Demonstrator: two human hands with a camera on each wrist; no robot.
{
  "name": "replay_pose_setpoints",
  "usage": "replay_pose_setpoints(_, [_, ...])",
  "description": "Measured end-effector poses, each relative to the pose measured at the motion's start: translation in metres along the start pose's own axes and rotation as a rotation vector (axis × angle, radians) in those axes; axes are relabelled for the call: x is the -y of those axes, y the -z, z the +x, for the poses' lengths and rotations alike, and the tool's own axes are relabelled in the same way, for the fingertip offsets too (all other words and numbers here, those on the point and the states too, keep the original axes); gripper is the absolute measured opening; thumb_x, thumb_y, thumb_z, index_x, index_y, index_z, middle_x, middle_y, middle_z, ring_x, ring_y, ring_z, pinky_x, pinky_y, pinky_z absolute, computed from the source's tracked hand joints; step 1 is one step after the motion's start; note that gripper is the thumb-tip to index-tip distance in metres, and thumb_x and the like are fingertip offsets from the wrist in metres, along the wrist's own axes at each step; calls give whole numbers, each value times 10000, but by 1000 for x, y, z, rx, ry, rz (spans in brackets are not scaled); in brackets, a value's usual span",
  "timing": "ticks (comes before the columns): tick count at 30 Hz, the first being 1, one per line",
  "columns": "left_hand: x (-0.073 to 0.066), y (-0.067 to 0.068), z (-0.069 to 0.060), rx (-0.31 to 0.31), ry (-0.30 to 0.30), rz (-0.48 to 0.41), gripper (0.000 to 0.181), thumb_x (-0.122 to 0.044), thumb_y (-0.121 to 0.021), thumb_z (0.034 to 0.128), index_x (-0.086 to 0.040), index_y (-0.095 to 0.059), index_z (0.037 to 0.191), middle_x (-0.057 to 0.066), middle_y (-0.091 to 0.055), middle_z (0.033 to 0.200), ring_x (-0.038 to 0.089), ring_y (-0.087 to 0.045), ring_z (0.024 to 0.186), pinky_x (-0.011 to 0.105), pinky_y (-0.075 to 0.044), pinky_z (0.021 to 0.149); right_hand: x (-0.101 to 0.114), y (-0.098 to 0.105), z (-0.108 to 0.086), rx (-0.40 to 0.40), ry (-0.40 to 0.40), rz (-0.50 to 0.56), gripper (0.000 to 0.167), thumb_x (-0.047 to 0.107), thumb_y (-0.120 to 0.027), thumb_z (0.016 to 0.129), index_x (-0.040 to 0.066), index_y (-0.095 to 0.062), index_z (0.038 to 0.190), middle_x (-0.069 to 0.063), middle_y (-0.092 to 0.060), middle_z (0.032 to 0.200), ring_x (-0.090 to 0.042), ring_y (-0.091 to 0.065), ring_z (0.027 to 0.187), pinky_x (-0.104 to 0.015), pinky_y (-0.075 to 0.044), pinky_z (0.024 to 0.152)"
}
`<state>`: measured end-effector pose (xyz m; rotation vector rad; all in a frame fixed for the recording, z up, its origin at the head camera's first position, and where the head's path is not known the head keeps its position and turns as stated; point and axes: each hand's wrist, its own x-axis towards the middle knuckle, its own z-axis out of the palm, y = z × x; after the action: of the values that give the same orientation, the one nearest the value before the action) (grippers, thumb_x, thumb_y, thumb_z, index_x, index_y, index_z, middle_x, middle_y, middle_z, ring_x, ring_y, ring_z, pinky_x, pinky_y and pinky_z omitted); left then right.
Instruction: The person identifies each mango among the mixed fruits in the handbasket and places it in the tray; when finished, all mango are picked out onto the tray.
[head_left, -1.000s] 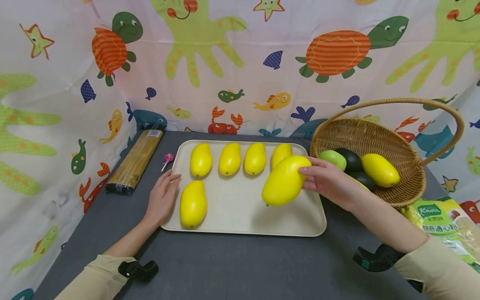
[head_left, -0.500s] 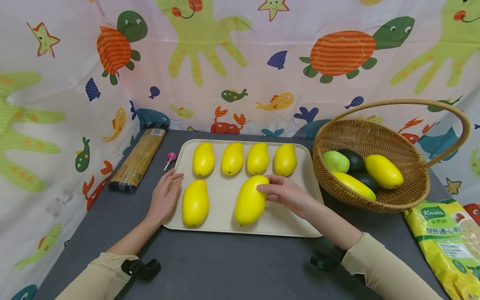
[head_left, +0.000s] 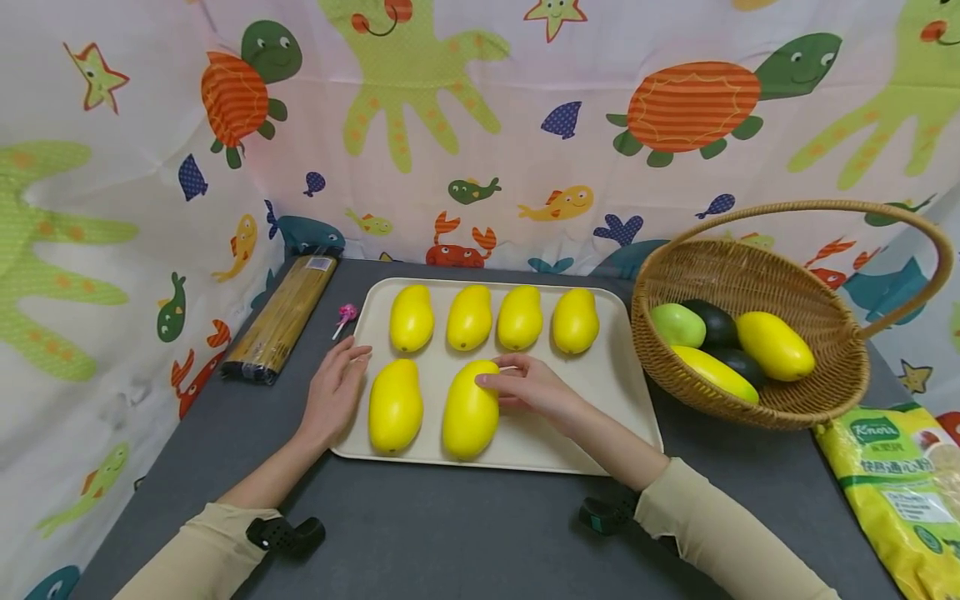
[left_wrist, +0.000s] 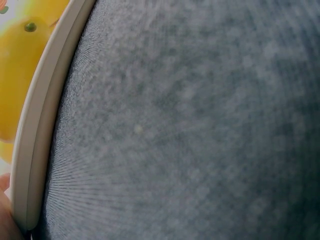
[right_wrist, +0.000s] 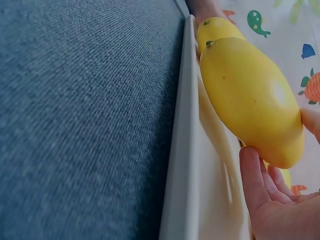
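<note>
My right hand (head_left: pixel 536 387) pinches a yellow mango (head_left: pixel 470 414) by its far right end, thumb on top and fingers beneath. The right wrist view shows that mango (right_wrist: pixel 252 100) between thumb and fingers, over the cream tray (right_wrist: pixel 182 175). To its left in the head view lies another mango (head_left: pixel 395 407) on the tray (head_left: pixel 555 442). Several more form a row along the back, including a mango (head_left: pixel 575 321) at the right end. With fingers loosely extended, my left hand (head_left: pixel 333 392) rests at the tray's left edge. Only a sliver of that hand shows in the left wrist view.
At the right stands a wicker basket (head_left: pixel 757 258) with a tall handle, holding a green apple (head_left: pixel 678 325), yellow mangoes and dark fruits. A yellow Knorr bag (head_left: pixel 892 492) lies before it. A lollipop (head_left: pixel 346 315) and a pack of thin sticks (head_left: pixel 281 321) lie left of the tray.
My right hand has carried the mango leftward and down from beside the basket to the tray's front row, next to the mango there. My left hand has stayed at the tray's edge.
</note>
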<state>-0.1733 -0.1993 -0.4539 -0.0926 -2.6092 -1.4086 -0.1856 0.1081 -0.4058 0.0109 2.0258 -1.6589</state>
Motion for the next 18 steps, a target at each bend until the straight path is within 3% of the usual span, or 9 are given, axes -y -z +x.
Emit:
replay_pose_setpoints(12, [1, -1, 0, -4, -10, 6, 405, -283, -418, 1048, -8, -579, 1298, 172, -335, 1530, 366, -309, 1397, 566, -307, 1079, 1, -9, 7, 4, 2, -53, 546, 348, -733, 865, 40, -536, 1270, -73, -705, 1079, -198, -618, 892, -322, -539, 840])
replay_pose_setpoints(18, [1, -1, 1, -9, -2, 5, 395, -277, -426, 1045, -15, -583, 1296, 164, -339, 1529, 358, -311, 1398, 560, -314, 1077, 0, -11, 10, -5, 38, -96, 503, 361, -728, 870, 37, -568, 1220, -75, -662, 1032, -198, -604, 864, -319, -549, 808])
